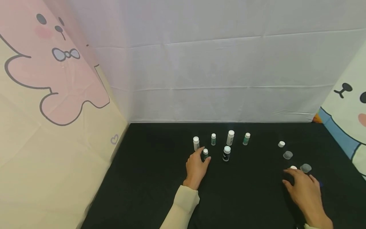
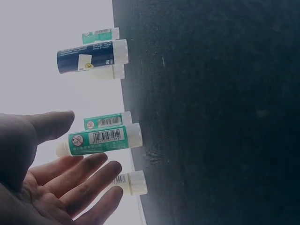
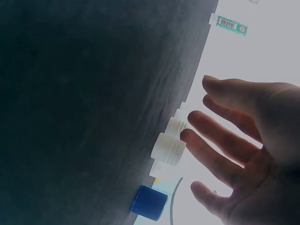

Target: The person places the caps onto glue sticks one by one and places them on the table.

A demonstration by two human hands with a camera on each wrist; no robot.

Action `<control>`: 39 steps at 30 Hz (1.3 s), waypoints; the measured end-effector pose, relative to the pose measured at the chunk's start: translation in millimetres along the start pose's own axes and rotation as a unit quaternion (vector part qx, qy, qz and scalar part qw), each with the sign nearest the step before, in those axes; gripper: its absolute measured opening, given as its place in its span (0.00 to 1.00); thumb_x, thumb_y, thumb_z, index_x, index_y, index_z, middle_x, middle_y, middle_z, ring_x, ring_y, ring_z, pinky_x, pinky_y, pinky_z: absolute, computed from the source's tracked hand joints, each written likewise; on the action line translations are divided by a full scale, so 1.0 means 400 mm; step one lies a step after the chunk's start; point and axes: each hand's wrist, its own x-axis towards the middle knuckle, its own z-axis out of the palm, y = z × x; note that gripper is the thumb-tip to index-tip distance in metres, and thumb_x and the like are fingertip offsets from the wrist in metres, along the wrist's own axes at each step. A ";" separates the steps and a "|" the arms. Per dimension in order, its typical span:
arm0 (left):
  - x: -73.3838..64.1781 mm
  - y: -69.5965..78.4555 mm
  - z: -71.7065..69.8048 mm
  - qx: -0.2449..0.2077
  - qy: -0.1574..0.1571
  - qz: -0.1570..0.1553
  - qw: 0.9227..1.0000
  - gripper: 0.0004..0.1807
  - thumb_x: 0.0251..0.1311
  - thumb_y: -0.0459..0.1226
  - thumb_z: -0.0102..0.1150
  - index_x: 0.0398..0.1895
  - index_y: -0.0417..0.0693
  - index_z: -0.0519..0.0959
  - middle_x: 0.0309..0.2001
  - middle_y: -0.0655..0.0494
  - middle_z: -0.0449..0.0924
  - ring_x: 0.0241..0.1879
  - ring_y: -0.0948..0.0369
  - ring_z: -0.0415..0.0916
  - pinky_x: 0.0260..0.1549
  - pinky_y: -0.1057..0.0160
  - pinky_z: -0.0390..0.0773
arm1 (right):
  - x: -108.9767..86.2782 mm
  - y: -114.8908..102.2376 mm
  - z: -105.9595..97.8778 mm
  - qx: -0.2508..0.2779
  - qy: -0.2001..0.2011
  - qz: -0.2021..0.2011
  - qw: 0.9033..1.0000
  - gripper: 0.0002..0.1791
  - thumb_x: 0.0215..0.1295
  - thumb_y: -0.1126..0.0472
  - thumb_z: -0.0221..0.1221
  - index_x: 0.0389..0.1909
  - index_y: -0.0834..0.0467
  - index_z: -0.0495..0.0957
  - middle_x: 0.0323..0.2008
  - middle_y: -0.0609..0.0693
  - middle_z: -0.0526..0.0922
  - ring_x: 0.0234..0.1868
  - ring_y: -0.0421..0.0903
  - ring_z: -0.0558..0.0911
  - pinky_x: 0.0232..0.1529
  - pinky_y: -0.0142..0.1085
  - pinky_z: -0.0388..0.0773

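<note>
My left hand (image 1: 196, 167) reaches around a small green glue stick (image 1: 205, 153) with a white top. In the left wrist view its thumb and fingers are spread on either side of that green glue stick (image 2: 101, 141), with gaps showing. A white glue stick (image 1: 196, 142) stands just beyond the fingertips. Over at the right, my right hand (image 1: 304, 189) hovers with loosely bent fingers near a white cap (image 1: 293, 167), partly hidden behind it. The right wrist view shows this white cap (image 3: 168, 149) near the fingertips and nothing in the grasp.
Standing mid-table are a dark blue glue stick (image 1: 226, 154), a tall white one (image 1: 230, 137) and two green ones (image 1: 246, 139). Another white cap (image 1: 281, 144), two translucent caps (image 1: 288, 155) and a blue cap (image 3: 150, 203) lie at the right. Cloth walls (image 1: 200, 79) border the black table (image 1: 243, 197).
</note>
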 end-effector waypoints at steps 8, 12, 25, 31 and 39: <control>0.009 -0.001 0.007 0.003 0.000 -0.010 1.000 0.21 0.62 0.35 0.75 0.58 0.44 0.86 0.53 0.44 0.89 0.49 0.44 0.88 0.44 0.40 0.84 | -0.008 0.009 0.000 0.008 0.023 -0.016 1.000 0.19 0.50 0.75 0.71 0.46 0.68 0.83 0.48 0.77 0.82 0.51 0.77 0.80 0.55 0.72 0.64; 0.015 -0.005 0.011 0.010 -0.004 -0.015 1.000 0.19 0.62 0.34 0.75 0.56 0.45 0.86 0.51 0.44 0.89 0.48 0.45 0.88 0.44 0.40 0.84 | -0.008 0.010 -0.005 -0.002 0.010 0.003 1.000 0.19 0.50 0.76 0.71 0.46 0.69 0.83 0.48 0.76 0.82 0.51 0.76 0.80 0.55 0.72 0.64; 0.020 -0.007 0.017 0.016 -0.001 -0.003 1.000 0.13 0.61 0.32 0.75 0.49 0.44 0.88 0.47 0.45 0.90 0.44 0.46 0.89 0.39 0.42 0.84 | 0.000 0.023 -0.017 -0.019 -0.020 0.074 0.997 0.20 0.50 0.80 0.65 0.48 0.70 0.83 0.50 0.77 0.82 0.50 0.80 0.79 0.53 0.72 0.68; 0.020 -0.008 0.018 0.016 0.000 0.000 1.000 0.13 0.61 0.32 0.75 0.50 0.43 0.88 0.47 0.45 0.91 0.43 0.46 0.89 0.39 0.42 0.84 | 0.008 0.027 -0.031 0.006 -0.061 0.109 0.992 0.25 0.49 0.84 0.54 0.50 0.73 0.82 0.51 0.80 0.80 0.48 0.80 0.80 0.45 0.70 0.73; 0.019 -0.005 0.018 0.015 0.001 0.002 1.000 0.13 0.61 0.31 0.75 0.49 0.44 0.88 0.45 0.45 0.91 0.42 0.46 0.89 0.37 0.43 0.84 | 0.011 0.028 -0.036 0.024 -0.070 0.146 0.987 0.25 0.50 0.84 0.54 0.52 0.72 0.81 0.53 0.81 0.78 0.48 0.81 0.79 0.42 0.69 0.74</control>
